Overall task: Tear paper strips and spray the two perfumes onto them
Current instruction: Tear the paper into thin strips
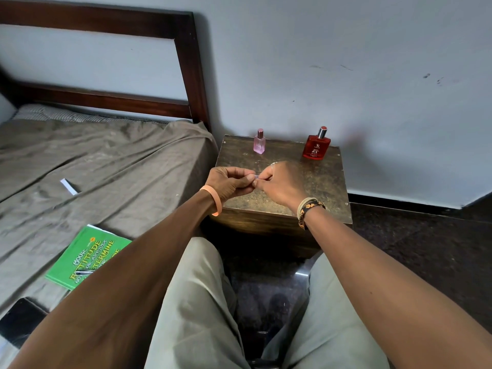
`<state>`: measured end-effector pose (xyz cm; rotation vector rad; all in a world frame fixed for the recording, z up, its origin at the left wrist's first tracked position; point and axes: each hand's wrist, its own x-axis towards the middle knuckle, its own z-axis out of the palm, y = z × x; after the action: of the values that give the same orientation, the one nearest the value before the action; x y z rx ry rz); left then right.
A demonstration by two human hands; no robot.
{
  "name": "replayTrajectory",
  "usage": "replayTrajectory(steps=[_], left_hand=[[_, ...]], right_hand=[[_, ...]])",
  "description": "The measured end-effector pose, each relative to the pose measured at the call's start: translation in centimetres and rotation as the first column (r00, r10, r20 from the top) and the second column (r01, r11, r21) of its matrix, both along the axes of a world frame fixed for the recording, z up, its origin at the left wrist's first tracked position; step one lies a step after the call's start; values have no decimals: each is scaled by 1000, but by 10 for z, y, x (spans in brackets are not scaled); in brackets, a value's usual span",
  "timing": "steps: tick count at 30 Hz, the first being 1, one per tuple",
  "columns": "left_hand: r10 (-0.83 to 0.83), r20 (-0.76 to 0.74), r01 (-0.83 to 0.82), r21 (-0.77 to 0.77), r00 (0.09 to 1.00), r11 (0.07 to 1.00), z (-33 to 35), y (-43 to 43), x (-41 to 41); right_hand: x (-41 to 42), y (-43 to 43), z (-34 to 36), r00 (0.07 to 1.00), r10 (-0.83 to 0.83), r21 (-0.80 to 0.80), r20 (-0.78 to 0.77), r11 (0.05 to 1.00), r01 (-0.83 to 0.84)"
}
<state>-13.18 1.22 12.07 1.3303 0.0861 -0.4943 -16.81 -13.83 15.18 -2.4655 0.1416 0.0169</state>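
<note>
Head: L hand (pixel 229 182), R hand (pixel 282 185) fingers pinch paper scrap (pixel 256 177); pink perfume (pixel 259 143), red perfume (pixel 316 146) behind.

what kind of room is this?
Likely a bedroom: a dark wooden headboard, a rumpled brown bedsheet, and beside them a wooden bedside table holding a pink perfume bottle and a red perfume bottle.

- paper bit (pixel 256 177) mostly buried between left hand (pixel 229 182) and right hand (pixel 282 185), just a pale sliver showing
- green book (pixel 84 258): title half covered by the left forearm (pixel 138 272)
- red bottle (pixel 316 145): small print too tiny to read
</note>
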Motion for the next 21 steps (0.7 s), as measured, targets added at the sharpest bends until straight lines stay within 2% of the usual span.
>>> replayTrajectory(steps=[6, 17, 21], left_hand=[[-40, 13, 38, 101, 999, 994, -10, -2, 7], [-84, 4, 78, 332, 996, 940, -38, -15, 42], [-40, -76, 60, 298, 996, 953, -53, -14, 58]], right_hand=[[11, 3, -12, 999, 26, -141, -39, 990, -31], [46, 0, -50, 999, 21, -95, -49, 995, -25], [56, 6, -69, 1000, -19, -93, -2, 996, 19]])
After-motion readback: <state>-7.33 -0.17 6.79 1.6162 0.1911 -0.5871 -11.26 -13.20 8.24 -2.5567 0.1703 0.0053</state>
